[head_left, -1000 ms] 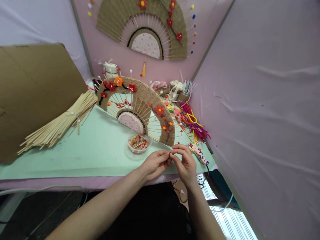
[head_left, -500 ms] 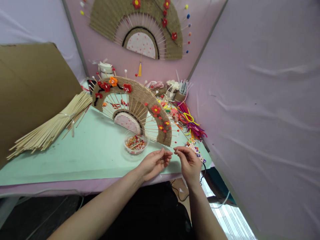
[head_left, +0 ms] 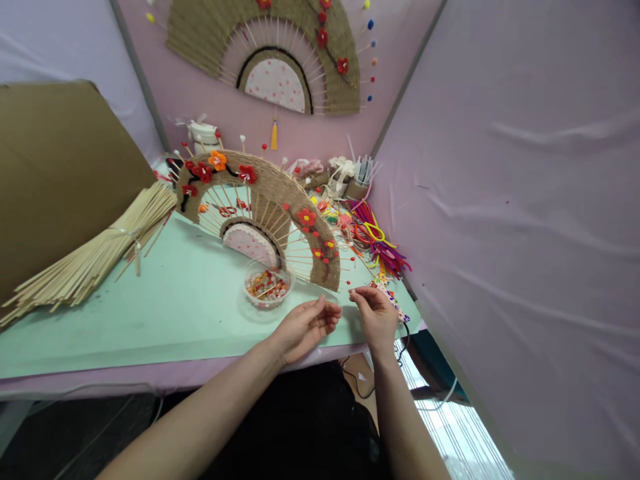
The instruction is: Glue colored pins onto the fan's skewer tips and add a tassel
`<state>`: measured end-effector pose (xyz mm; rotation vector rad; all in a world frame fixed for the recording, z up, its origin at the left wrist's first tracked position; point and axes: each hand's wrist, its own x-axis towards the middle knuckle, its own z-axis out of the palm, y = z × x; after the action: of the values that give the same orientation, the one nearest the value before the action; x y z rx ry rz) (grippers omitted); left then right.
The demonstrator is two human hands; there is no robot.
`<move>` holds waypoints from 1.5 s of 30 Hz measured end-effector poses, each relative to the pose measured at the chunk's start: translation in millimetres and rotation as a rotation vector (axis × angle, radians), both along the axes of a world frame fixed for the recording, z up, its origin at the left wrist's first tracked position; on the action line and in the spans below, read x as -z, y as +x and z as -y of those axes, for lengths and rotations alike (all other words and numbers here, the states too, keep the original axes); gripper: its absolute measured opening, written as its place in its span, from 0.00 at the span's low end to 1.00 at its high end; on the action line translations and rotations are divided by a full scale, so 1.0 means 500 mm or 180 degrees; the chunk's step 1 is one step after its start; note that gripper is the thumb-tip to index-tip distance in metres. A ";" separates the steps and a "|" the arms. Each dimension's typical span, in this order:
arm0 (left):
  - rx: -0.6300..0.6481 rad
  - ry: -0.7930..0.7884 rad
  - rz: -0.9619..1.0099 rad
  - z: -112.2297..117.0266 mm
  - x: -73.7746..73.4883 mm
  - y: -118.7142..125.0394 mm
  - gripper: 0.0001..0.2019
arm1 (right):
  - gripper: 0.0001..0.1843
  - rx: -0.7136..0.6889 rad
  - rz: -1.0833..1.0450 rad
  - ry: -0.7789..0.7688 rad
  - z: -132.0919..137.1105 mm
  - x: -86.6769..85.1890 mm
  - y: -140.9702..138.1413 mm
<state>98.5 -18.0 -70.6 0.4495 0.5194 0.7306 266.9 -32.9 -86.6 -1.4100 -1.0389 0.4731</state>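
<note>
My left hand (head_left: 306,328) is palm up just above the table's front edge, its fingers loosely curled and apart with nothing visible in them. Thumb and fingertips are pinched together on my right hand (head_left: 376,316), a small gap away from the left; whatever sits in the pinch is too small to make out. Both hands are close to the lower right end of a twine-covered fan (head_left: 327,263) decorated with red and orange flowers and bead-tipped sticks. Left of my hands stands a clear plastic bowl (head_left: 268,303) holding red, orange and clear beads.
A tied bundle of thin wooden sticks (head_left: 95,257) lies at the left by a cardboard panel (head_left: 65,147). Colourful pipe cleaners (head_left: 383,247) and craft pieces crowd the right rear. A larger fan (head_left: 280,33) hangs on the back wall. A patterned item (head_left: 395,305) with a black cord lies right.
The view has shifted slightly, so the table items appear further left. The fingertips of my right hand have risen a little, and the gap between my hands is slightly wider.
</note>
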 end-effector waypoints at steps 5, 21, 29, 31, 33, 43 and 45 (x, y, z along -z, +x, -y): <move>0.0011 -0.0021 0.0027 0.000 -0.001 0.000 0.19 | 0.10 0.0097 0.0638 0.0067 0.000 0.008 0.004; 0.0020 0.0005 0.0000 0.001 -0.004 -0.001 0.19 | 0.09 0.0092 0.1883 0.0199 -0.010 0.021 0.001; 0.0035 0.0027 -0.0027 0.002 -0.004 -0.001 0.19 | 0.09 0.0063 0.1910 0.0293 -0.010 0.021 -0.004; 0.0042 0.0030 -0.0022 0.002 -0.005 -0.001 0.19 | 0.09 0.0063 0.1930 0.0299 -0.010 0.022 -0.004; 0.0051 0.0034 -0.0023 0.002 -0.005 -0.001 0.19 | 0.09 0.0063 0.1971 0.0289 -0.010 0.023 -0.003; 0.0078 0.0075 0.0026 0.002 -0.002 -0.002 0.20 | 0.08 0.0047 0.2079 0.0295 -0.012 0.025 -0.004; 0.0075 0.0070 0.0016 0.001 -0.003 -0.002 0.20 | 0.07 0.0055 0.2091 0.0328 -0.012 0.025 -0.004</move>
<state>97.6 -18.5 -69.3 0.4733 0.5010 0.7151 264.7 -26.9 -98.9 -1.5138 -1.5446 -0.0767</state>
